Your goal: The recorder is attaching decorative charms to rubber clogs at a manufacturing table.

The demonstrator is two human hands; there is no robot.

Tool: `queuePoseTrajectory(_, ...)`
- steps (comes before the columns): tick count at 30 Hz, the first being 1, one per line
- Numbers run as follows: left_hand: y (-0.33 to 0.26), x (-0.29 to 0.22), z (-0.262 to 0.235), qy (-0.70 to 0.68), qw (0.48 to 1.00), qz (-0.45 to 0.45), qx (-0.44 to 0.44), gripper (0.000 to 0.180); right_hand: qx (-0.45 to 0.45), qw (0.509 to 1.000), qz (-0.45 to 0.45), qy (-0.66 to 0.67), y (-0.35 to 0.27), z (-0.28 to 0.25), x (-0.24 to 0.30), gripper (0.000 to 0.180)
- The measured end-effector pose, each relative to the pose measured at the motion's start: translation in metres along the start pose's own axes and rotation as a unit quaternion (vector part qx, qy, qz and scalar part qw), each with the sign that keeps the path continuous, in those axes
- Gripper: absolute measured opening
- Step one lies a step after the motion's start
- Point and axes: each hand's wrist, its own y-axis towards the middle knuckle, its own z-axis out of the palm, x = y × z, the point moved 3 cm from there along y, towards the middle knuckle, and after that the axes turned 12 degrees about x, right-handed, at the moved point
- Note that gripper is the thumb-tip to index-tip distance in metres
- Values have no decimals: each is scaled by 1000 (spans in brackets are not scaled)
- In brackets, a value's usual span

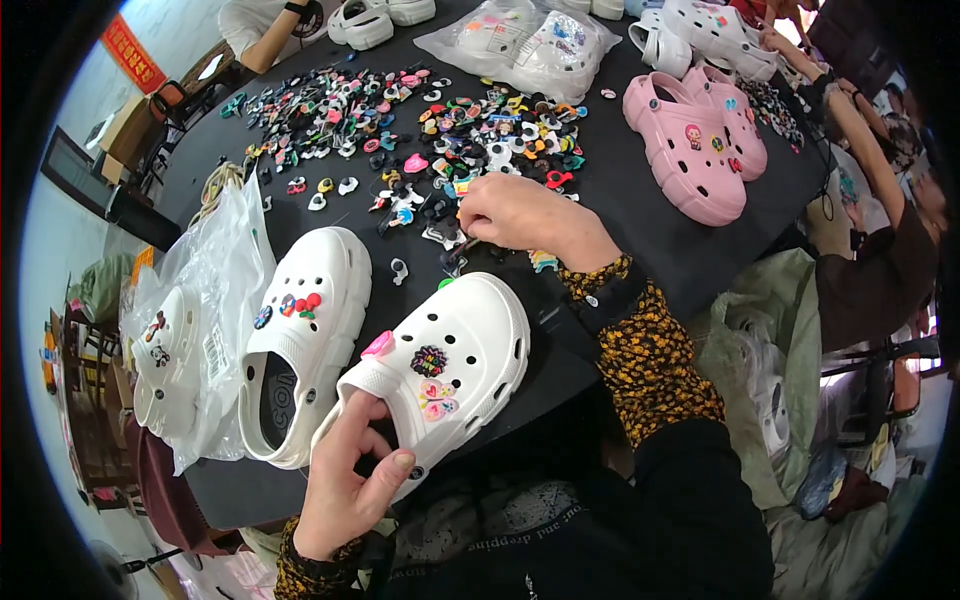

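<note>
**Small workshop for clogs and charms**

The place looks like a small workshop. Loose charms (pixel 335 115) lie heaped on a black table (pixel 605 160), with white clogs (pixel 325 265) at its near left, a pink pair (pixel 735 145) at its far right and a clear bag (pixel 530 45) of more at its far edge. Other people sit at the far left (pixel 268 45) and right (pixel 875 265). A greenish sack (pixel 795 300) on the right holds further pale footwear; boxes (pixel 128 130) and a red banner (pixel 133 55) stand out at far left.

A black top (pixel 690 510) bears pale grey print (pixel 540 503); the forearm sleeves (pixel 650 355) are patterned yellow and black.
</note>
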Motion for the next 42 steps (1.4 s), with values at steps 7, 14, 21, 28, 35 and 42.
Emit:
queuePoseTrajectory(7, 0, 2, -1, 4, 1000, 11, -3, 61, -137, 990, 3, -25, -2, -7, -8, 11)
queuePoseTrajectory(14, 0, 4, -1, -34, 999, 3, -13, 62, -183, 983, 16, -26, -7, -10, -20, 10)
queuePoseTrajectory(21, 0, 3, -3, -43, 999, -7, -26, 60, -25, 992, 26, 117, -5, -14, -2, 17)
queuePoseTrajectory(28, 1, 4, -3, -40, 999, 8, -24, 60, -27, 998, 23, 56, -4, -3, -9, 21)
queuePoseTrajectory(35, -1, 7, -3, -42, 999, 8, -31, 59, -94, 984, 35, 145, -9, -19, -9, 21)
queuePoseTrajectory(42, 1, 3, -4, -22, 1000, -11, -16, 56, -60, 933, -16, 355, -10, -21, 9, 18)
